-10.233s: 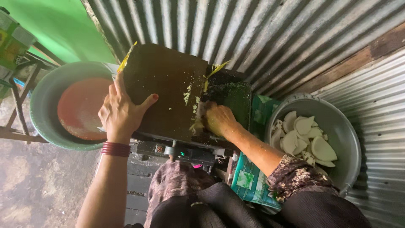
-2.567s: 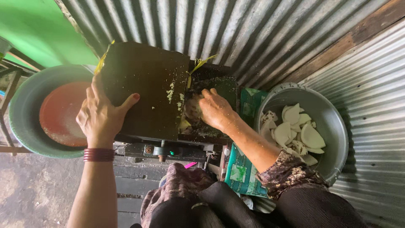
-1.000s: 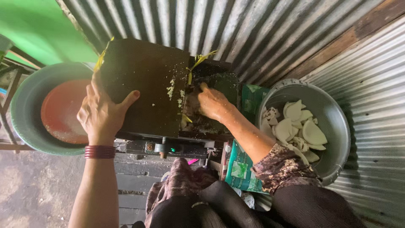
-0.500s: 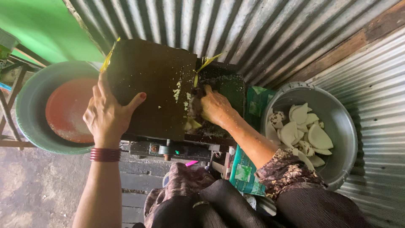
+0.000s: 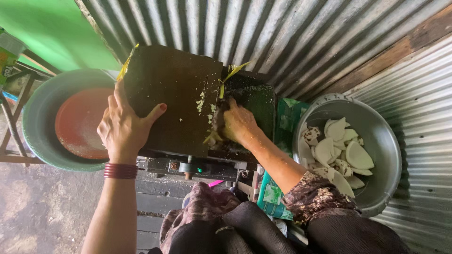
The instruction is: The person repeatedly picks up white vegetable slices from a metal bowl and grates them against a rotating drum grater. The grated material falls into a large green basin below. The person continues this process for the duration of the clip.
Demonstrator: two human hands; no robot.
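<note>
Corrugated metal sheeting walls me in at the back and on the right, with a green panel up in the left corner. Furthest left sits a grey-green basin (image 5: 35, 122) holding a reddish-orange bowl (image 5: 80, 124), which looks bare as far as I can see. Next comes my left hand (image 5: 125, 124), red bangles (image 5: 120, 170) at the wrist, fingers spread wide and flat against the dark cover (image 5: 172, 96) of the grating machine (image 5: 197, 164), thumb hooked over its face to steady it. Pale shreds (image 5: 202, 101) are stuck along the cover's right edge, so I judge a fair bit of grating is already done. My right hand (image 5: 238, 124) is curled down in the dark trough (image 5: 256, 101) just beside the cover, pressing something pale against the grater; the fingers are closed round it, though I cannot tell the piece itself clearly because my hand hides it. Further right, well apart from the machine, the metal basin (image 5: 381, 141) holds a good heap of white coconut pieces (image 5: 339, 150), so plenty seems left to feed through.
</note>
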